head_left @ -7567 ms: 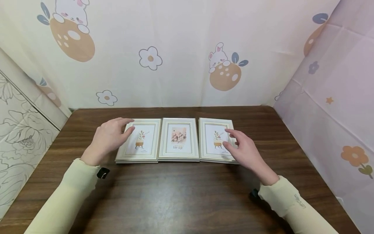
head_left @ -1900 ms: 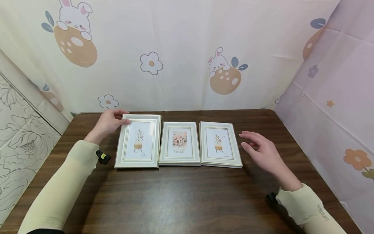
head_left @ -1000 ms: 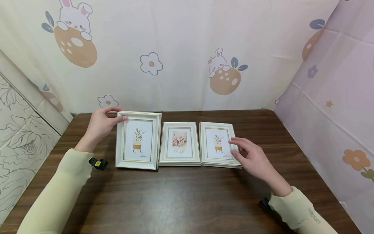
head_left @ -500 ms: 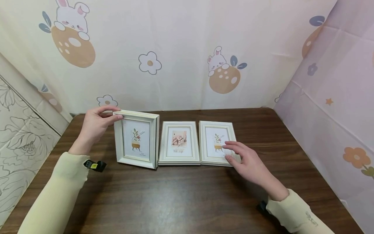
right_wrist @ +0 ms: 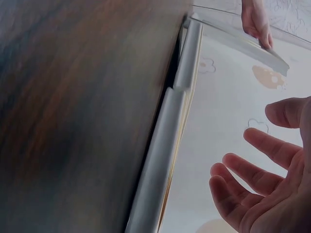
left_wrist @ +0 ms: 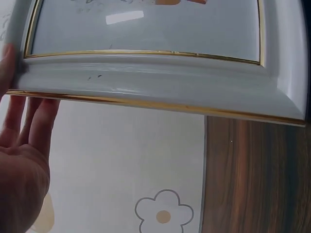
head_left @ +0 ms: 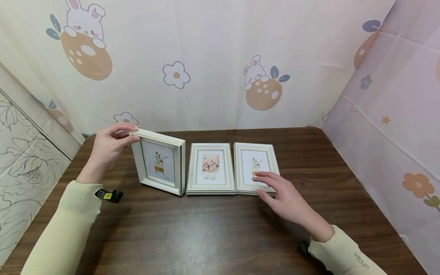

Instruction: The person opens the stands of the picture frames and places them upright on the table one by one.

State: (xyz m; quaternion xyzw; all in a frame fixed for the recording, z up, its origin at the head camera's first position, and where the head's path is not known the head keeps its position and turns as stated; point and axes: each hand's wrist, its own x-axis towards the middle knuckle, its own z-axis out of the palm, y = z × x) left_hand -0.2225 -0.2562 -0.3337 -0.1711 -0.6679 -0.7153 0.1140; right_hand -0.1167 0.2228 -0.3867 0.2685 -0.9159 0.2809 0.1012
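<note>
Pinched at its upper left corner by my left hand, a white picture frame stands raised and turned at an angle, its potted-plant print facing me. The left wrist view shows the thumb on the front of this frame and fingers behind its edge. Beside it a second white picture frame with a flower photo lies face up. A third picture frame with a plant print lies against that one. Above its lower right part is my right hand, fingers loosely bent and holding nothing in the right wrist view.
The frames are on a dark brown wooden table. A pale curtain with rabbit and flower prints hangs along the table's back edge. Another printed sheet covers the right side. Small black devices sit at both wrists.
The left picture frame, lying flat at first, has been tilted up and turned by my left hand, which shifted left. My right hand moved left over the right frame. The other frames stay put.
</note>
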